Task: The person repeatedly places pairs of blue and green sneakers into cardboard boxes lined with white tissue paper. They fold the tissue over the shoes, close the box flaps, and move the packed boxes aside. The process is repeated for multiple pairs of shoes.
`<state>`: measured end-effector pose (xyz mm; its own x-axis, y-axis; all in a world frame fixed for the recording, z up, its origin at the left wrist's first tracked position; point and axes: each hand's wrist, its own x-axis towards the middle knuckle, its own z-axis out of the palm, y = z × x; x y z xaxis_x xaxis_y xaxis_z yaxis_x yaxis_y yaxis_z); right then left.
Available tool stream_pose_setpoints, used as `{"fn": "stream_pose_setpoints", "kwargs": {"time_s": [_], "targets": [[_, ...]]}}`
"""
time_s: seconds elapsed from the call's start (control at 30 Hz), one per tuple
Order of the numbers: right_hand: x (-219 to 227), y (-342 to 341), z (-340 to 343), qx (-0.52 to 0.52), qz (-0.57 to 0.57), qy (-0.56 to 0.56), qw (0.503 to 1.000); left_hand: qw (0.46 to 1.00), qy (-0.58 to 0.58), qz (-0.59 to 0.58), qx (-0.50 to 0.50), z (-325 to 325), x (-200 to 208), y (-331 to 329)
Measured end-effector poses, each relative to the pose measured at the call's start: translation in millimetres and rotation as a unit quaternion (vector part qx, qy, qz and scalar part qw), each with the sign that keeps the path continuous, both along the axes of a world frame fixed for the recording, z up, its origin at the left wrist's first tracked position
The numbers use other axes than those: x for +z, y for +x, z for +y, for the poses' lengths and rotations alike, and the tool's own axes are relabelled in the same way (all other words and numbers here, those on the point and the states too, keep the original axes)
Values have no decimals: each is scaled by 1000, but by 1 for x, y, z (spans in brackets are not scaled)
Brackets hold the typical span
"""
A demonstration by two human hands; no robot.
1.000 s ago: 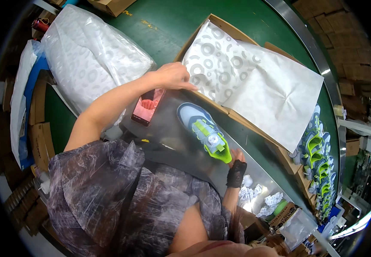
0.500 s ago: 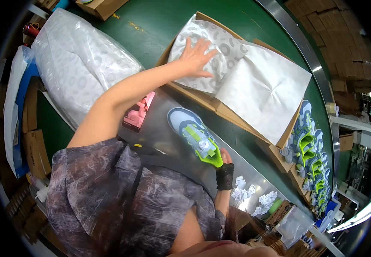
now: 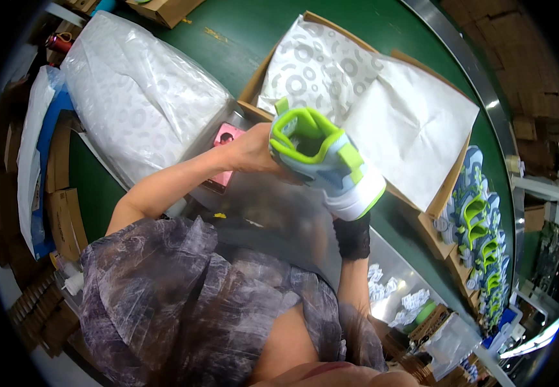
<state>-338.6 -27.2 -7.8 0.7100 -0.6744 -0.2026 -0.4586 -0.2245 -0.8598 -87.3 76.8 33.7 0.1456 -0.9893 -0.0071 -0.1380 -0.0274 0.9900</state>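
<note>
A light blue and grey sneaker (image 3: 324, 171) with lime green lining is held up above the metal worktop. My left hand (image 3: 257, 151) grips it by one side, thumb and fingers partly behind the shoe. The collar opening faces up, and the white sole at the heel points to the lower right. My right hand is hidden behind the heel; only its black wristband (image 3: 353, 238) and forearm show. Beyond the shoe lies an open cardboard shoe box (image 3: 255, 84), covered by white tissue paper (image 3: 415, 122) with grey rings on its left part.
A phone (image 3: 224, 145) with a pink screen lies by my left wrist. Plastic-wrapped tissue paper (image 3: 140, 90) sits at the left. A row of similar sneakers (image 3: 482, 226) lines the right, near crumpled paper packets (image 3: 411, 303). Cardboard boxes (image 3: 66, 222) stand far left.
My left hand has left the tissue paper and taken hold of the sneaker. The sneaker has risen off the metal worktop and turned, its opening now upward. The right hand has moved up behind it.
</note>
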Motion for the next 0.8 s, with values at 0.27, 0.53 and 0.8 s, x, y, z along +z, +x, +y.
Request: {"fn": "stream_pose_setpoints", "kwargs": {"time_s": [0.27,0.53,0.8], "targets": [[-9,48,-23,-384,-327,282,816,972,0,141,191,-84,3,43],[21,27,19,-335,-48,-25,941,905,416,53,-71,-149,-80,-28],[-13,19,-14,-89,175,-435,879,930,54,137,338,-86,-81,25]]}}
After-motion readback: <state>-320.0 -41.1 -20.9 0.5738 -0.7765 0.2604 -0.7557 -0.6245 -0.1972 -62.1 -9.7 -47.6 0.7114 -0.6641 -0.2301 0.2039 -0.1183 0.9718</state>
